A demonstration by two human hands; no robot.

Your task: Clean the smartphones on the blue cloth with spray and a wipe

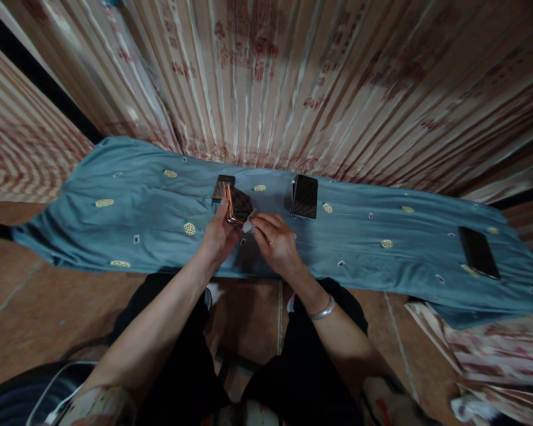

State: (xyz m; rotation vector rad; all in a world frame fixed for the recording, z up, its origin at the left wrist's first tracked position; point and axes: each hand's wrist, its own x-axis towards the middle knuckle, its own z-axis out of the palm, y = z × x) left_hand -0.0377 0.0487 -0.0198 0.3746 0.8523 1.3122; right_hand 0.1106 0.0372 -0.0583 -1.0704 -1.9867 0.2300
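My left hand [217,235] is wrapped round a small stack of smartphones [240,204], which shows rose-gold edges and a dark, shiny screen. The stack is tilted above the blue cloth. Close against its lower right corner, my right hand [278,241] pinches a small whitish piece [247,225], too small to name. Whether that piece touches the phones, I cannot tell. Just beyond my left hand, a dark phone [224,183] lies partly hidden by the held stack. To the right of my hands sits a pile of phones [306,196], the top one screen up.
Another black phone [478,252] lies near the right end of the long surface, which is draped in wrinkled blue cloth [359,248] with yellow pineapple prints. A patterned curtain [266,89] hangs along the far edge. At lower left, a white cable [48,384] rests on something dark.
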